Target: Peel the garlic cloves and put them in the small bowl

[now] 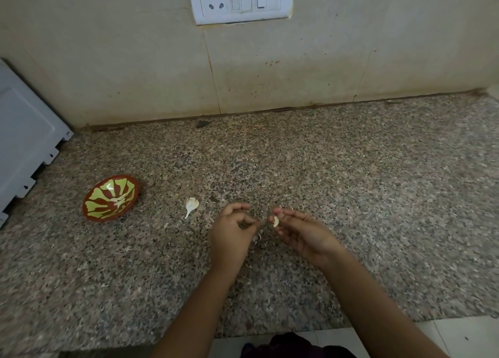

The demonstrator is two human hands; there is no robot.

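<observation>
Right, head view only.

- Right hand (299, 233): palm turned up and fingers loosely curled, with the garlic clove (275, 221) pinched at the fingertips, centre of frame, lifted off the counter (351, 168).
- Left hand (229, 236): just left of the right hand, with a small gap between their fingertips. Fingers are curled in and thumb and forefinger are close together. Can't tell whether it pinches a strip of skin or nothing.
- Clove: small, pale cream, slightly curved, and it looks bare. Its long axis runs roughly up-down in the frame. Whether any skin is left on the hidden side, can't tell.
- Peel scraps (258, 237): pale flecks low in the gap between the two hands. Can't tell if they're on the counter or hanging from the left fingers.
- Small bowl (102, 195): red with a yellow-green pattern, left of centre in the frame. It's well apart from the hands, left of them and a little higher in the frame. There's a pale patch near its middle, either cloves or glare, can't tell.
- Key relation: the clove is in the right hand but the bowl is on the left-hand side, so the left hand is nearer to it. My read is either a reach across with the right hand or a pass to the left hand first.
- Second garlic piece (191, 205): white and papery, with a tail pointing lower left. It lies on the counter between the bowl and the left hand and looks unpeeled, so likely next in line.
- Step, as I judge it: the clove is about done and the drop into the bowl comes next.
</observation>
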